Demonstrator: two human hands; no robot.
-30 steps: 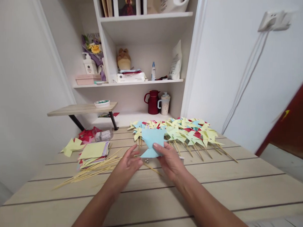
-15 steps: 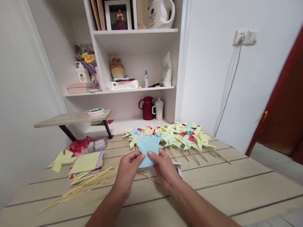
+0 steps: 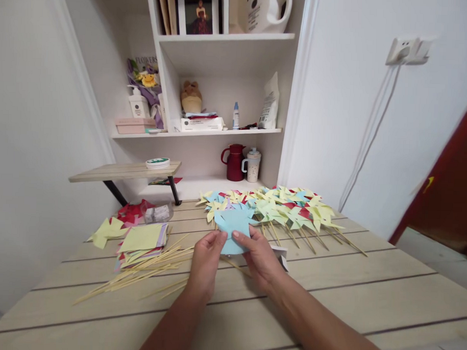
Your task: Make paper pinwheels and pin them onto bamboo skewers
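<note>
A light blue paper piece (image 3: pixel 235 222) with cuts at its corners is held up above the table between both hands. My left hand (image 3: pixel 210 253) pinches its lower left edge between thumb and fingers. On the lower right, my right hand (image 3: pixel 259 255) grips the same paper, thumb on the front and fingers behind. Just beyond the paper lie several paper pinwheels (image 3: pixel 272 211) on sticks, in yellow, green, blue and red. Loose wooden sticks (image 3: pixel 149 269) lie left of my left hand, beside a stack of coloured paper sheets (image 3: pixel 141 239).
A yellow cut paper shape (image 3: pixel 108 232) and red paper (image 3: pixel 134 211) lie at the left. A small wooden riser (image 3: pixel 122 171) carries a round white tin (image 3: pixel 158 163). Behind stand a red jug (image 3: pixel 235 162) and a tumbler (image 3: pixel 252 165). A small box (image 3: pixel 282 258) is partly behind my right hand.
The blue paper has tilted, so its cut corners spread more widely at the top. Both hands keep hold of it. The camera view has shifted, moving the scene slightly to the right.
</note>
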